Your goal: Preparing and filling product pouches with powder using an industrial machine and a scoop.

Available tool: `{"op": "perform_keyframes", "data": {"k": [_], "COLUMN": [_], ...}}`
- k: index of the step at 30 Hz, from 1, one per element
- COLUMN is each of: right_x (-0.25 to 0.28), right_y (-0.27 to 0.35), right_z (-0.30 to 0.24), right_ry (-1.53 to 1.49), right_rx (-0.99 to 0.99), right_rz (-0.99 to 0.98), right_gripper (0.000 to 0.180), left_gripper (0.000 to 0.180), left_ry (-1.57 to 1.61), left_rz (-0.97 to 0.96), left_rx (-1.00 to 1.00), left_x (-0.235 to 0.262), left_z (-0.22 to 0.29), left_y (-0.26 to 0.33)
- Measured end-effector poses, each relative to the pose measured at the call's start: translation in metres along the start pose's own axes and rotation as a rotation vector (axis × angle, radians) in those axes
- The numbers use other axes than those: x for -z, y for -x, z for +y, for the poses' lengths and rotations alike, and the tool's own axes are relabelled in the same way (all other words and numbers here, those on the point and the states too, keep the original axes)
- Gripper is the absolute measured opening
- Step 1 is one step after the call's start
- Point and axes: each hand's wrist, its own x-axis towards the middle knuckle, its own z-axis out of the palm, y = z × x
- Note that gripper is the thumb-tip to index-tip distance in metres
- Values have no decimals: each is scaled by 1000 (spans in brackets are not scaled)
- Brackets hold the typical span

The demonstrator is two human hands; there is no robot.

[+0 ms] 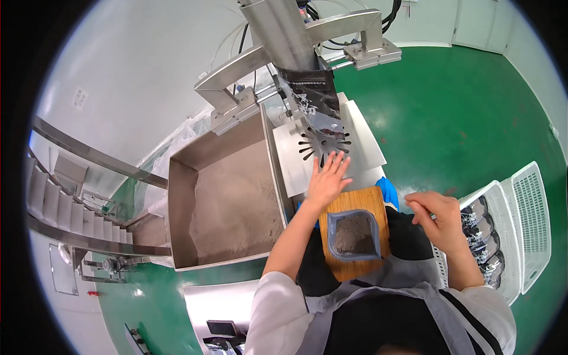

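A filled pouch (353, 235) is being rested open on the board (355, 269), unsealed, while the left hand (327, 177) is being laid flat and empty, the right hand (435, 218) loosely curled, its contents untellable.

Green floor (461, 106), grey-brown powder (236, 201) in steel bin (177, 219), black pouch (310, 97), wooden board (355, 204), white crates (529, 219)

At centre, an open grey stand-up pouch of powder (353, 235) stands on a brown wooden board (355, 204). At twelve o'clock lies a slotted steel plate (322, 142) beneath a black printed bag (310, 94); at nine, a steel powder hopper (222, 195); at three, white plastic crates (526, 225) holding filled pouches.
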Motion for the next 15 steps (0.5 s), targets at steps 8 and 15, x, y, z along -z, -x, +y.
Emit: {"op": "perform_keyframes", "data": {"k": [8, 15], "right_x": [19, -63], "right_y": [21, -74], "right_z": [8, 17], "right_ry": [-35, -548], "right_rx": [-111, 170], "right_rz": [-155, -776], "right_gripper": [10, 44], "left_gripper": [55, 16], "left_ry": [-382, 497], "left_rz": [-563, 780], "left_rx": [1269, 786], "left_x": [58, 123], "left_z": [-103, 123], "left_y": [163, 142]}}
